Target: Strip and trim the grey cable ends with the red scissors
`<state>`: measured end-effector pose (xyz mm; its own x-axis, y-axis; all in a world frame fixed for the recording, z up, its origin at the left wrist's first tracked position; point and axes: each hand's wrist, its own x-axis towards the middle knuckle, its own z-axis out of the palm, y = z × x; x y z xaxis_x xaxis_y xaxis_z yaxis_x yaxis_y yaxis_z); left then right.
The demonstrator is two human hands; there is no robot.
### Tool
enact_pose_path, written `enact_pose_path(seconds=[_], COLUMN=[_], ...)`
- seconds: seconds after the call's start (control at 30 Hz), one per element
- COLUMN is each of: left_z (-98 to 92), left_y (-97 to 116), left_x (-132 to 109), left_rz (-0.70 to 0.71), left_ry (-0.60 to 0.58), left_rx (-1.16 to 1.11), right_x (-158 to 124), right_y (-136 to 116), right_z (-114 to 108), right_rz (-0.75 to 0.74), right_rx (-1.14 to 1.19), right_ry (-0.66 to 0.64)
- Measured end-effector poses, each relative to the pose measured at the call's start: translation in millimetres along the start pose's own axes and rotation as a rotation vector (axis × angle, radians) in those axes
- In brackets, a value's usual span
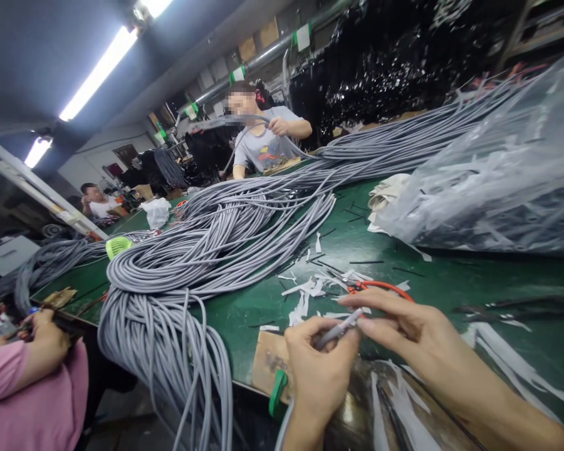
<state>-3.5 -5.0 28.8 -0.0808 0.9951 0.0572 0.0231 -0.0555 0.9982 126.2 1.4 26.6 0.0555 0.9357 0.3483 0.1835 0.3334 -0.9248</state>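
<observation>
My left hand (322,366) is closed around the end of a grey cable (331,336), whose tip points up and to the right. At that pale, whitish tip, the thumb and fingers of my right hand (418,332) pinch; whether a separate piece is between them is too small to tell. Just beyond my fingers lies a tool with orange handles (388,287), partly hidden by my right hand. White strips (305,297) and short black pieces are scattered around it. Below my left hand, a green clamp-like piece (277,391) sits against a brown board (267,360) at the table edge.
A large heap of grey cables (169,263) covers the green table (451,282) and hangs over its front edge. A clear plastic bag (498,181) stands at right, near dark pliers (521,308). One person (267,144) handles cable opposite; a pink-sleeved person (37,388) is at left.
</observation>
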Motion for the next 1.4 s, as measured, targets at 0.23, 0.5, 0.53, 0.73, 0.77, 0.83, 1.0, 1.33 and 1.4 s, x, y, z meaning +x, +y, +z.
enact_pose_path(seconds=[0.23, 0.5, 0.53, 0.73, 0.77, 0.83, 1.0, 1.33, 1.4], left_z=[-2.3, -5.2, -4.6, -12.7, -14.7, -16.8, -12.2, -11.6, -10.1], left_y=[0.1, -10.5, -11.9, -15.1, -14.7, -13.1, -6.1, -4.9, -7.6], left_x=[3.2, 3.9, 3.6, 8.7, 10.1, 11.9, 9.6, 0.4, 0.2], left_rz=[-0.146, -0.007, 0.018, -0.073, -0.083, -0.074, -0.004, 0.233, 0.270], left_ry=[-0.122, 0.106, 0.155, -0.142, -0.181, -0.180, -0.243, -0.298, -0.188], left_rx=[-0.146, -0.225, -0.226, -0.384, -0.403, -0.425, -0.223, 0.042, 0.095], right_x=[-1.1, -4.4, -6.2, -11.8, -11.3, -9.3, -2.4, 1.4, -2.1], right_y=[4.1, 5.0, 7.5, 15.9, 14.7, 9.7, -6.5, -19.4, -16.3], right_z=[6.4, 9.4, 10.6, 15.1, 14.0, 9.5, -4.7, -4.5, -5.9], right_rz=[-0.372, -0.557, -0.558, -0.581, -0.578, -0.547, -0.281, -0.072, -0.245], right_rx=[-0.224, -0.370, -0.392, -0.490, -0.485, -0.453, -0.262, -0.020, -0.133], right_ry=[0.013, -0.051, -0.087, -0.122, -0.120, -0.122, 0.052, -0.155, -0.068])
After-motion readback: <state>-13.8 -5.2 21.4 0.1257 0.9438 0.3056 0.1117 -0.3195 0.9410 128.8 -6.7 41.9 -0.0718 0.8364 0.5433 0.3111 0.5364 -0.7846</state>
